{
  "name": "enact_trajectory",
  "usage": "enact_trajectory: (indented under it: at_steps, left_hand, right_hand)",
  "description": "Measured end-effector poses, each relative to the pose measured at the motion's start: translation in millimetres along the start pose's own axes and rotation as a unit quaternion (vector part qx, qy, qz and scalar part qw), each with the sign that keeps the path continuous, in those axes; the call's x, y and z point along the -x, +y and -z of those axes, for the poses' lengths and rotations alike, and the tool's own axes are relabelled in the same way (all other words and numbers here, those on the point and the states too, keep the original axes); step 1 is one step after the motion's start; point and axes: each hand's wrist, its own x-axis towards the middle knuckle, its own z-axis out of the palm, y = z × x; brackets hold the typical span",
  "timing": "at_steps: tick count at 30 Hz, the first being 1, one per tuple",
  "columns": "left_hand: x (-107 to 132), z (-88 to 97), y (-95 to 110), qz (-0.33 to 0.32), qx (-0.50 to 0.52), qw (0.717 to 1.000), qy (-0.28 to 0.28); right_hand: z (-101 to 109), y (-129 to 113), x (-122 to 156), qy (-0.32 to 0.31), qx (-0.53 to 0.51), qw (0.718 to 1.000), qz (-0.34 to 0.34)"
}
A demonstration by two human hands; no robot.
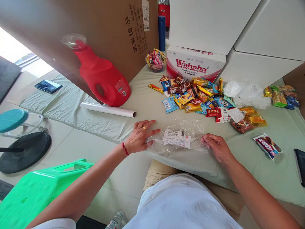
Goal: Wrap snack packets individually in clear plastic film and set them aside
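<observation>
A clear plastic bag (177, 138) with a white printed label lies flat near the table's front edge. My left hand (139, 136) rests on its left end, fingers stretched out and pressing down; it wears a ring and a red wrist cord. My right hand (216, 147) pinches the bag's right end with curled fingers. Just beyond the bag lies a pile of several wrapped snacks (197, 95) in many colours.
The table has a pale green cloth (262, 165). On it stand a red detergent jug (102, 76), a white roll (108, 109), a Wahaha carton (194, 65), a bowl of sweets (156, 60), crumpled plastic (245, 93) and a loose snack pack (268, 145). A green stool (35, 190) stands at lower left.
</observation>
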Motion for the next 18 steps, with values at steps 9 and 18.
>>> enact_trajectory:
  at_steps: [9,18]
  left_hand:
    - [17.8,-3.8,6.4,0.081,0.019,0.997,0.004]
    - [4.1,-17.8,13.9,0.13,0.026,0.99,0.038]
  right_hand:
    - [-5.2,-4.1,-18.2,0.013,0.023,1.0,-0.002]
    - [1.2,3.6,-29.1,0.021,0.045,0.999,-0.02]
